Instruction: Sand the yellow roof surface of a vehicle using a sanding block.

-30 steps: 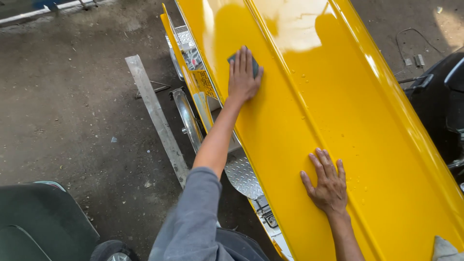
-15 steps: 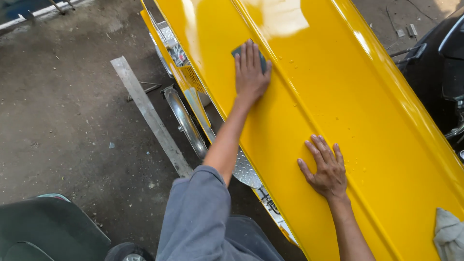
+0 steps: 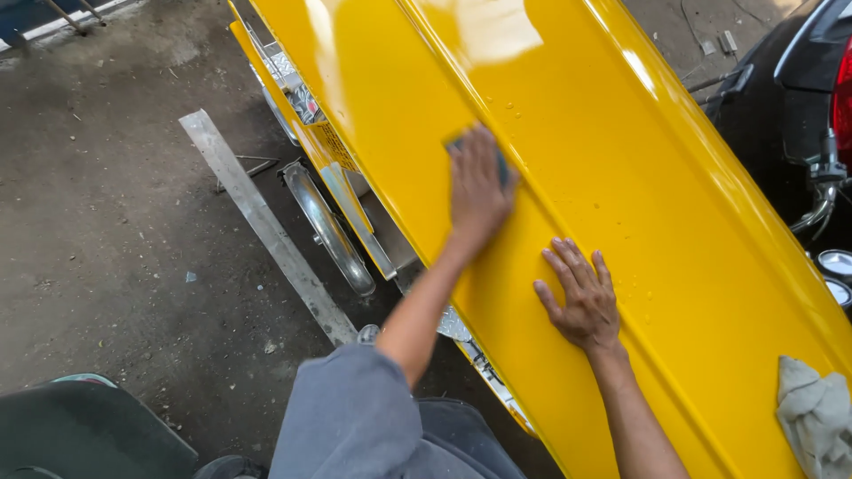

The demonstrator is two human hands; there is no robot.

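A long glossy yellow panel runs diagonally across the view, with water droplets on it. My left hand presses a small dark pad flat on the panel near its raised ridge; the pad is mostly hidden under my fingers. My right hand lies flat with fingers spread on the panel, lower and to the right, holding nothing.
A grey rag lies on the panel's lower right. Beneath the panel's left edge are a chrome pipe and a metal bar on the dirt floor. A dark vehicle stands at right; a dark green seat sits at bottom left.
My left hand with the pad has slid down the panel toward me, closer to my right hand. My right hand has stayed flat in place. The view shifted, showing the rag.
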